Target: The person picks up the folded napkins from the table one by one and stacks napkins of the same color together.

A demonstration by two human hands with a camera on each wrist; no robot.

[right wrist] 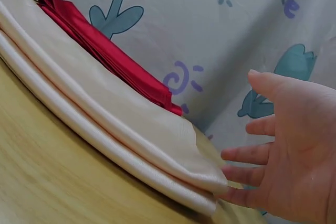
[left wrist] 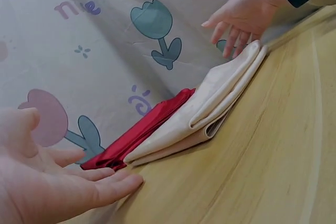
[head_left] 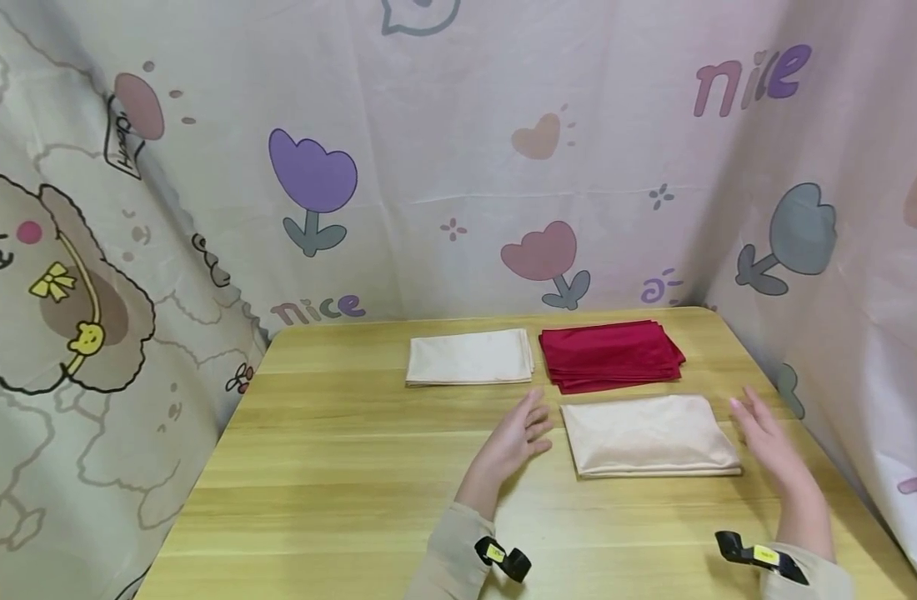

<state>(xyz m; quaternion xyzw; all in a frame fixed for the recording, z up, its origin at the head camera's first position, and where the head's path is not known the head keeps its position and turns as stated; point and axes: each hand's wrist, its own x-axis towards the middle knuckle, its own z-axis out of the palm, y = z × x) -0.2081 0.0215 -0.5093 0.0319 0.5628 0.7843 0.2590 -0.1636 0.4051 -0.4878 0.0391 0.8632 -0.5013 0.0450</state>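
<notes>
A folded cream cloth (head_left: 649, 437) lies flat on the right half of the table, its layered folds facing the near side. My left hand (head_left: 511, 437) is just left of it, palm turned toward the cloth and fingers extended, holding nothing. On the other side my right hand (head_left: 769, 437) is held with fingers spread beside the cloth's right edge. In the right wrist view its lower fingers (right wrist: 244, 175) are close to the cloth's corner; whether they touch it I cannot tell. Behind the cream cloth lies a folded red cloth (head_left: 612, 357), with a folded white cloth (head_left: 469, 358) to its left.
The wooden table (head_left: 316, 492) stretches away to the left of the cloths. Patterned curtains (head_left: 443, 167) with flowers and lettering hang behind the table and along both sides. A black band with a small device (head_left: 503, 558) sits on each wrist.
</notes>
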